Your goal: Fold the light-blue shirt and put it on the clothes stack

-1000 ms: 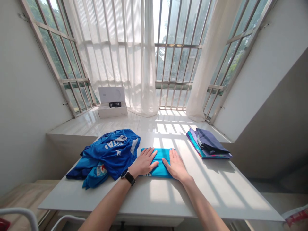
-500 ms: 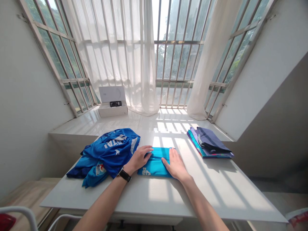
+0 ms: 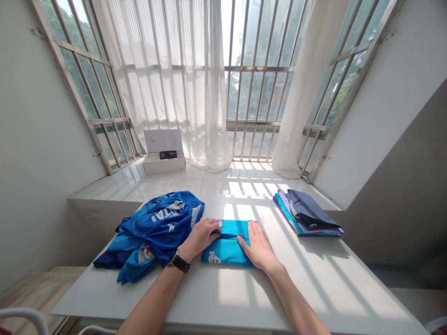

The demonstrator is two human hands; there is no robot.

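A folded cyan garment (image 3: 228, 246) lies on the white table (image 3: 223, 298), with white print at its near edge. My left hand (image 3: 199, 239) rests flat at its left end, fingertips on the cloth and beside a crumpled blue jersey (image 3: 159, 228). My right hand (image 3: 258, 249) lies flat on the garment's right end. Neither hand visibly grips the cloth. A black-strapped watch (image 3: 179, 261) circles my left wrist. To the right sits a stack of folded clothes (image 3: 307, 214) in navy, lilac and teal.
Behind the table is a white glossy ledge (image 3: 104, 188) holding an open white box (image 3: 164, 156) with a dark item inside. Sheer curtains (image 3: 181, 93) and barred windows stand beyond it. Walls close in on both sides, and a white chair rail (image 3: 21, 316) shows at the lower left.
My left hand has slid left from the middle of the cyan garment to its left end, uncovering more of the print. The view has tilted slightly.
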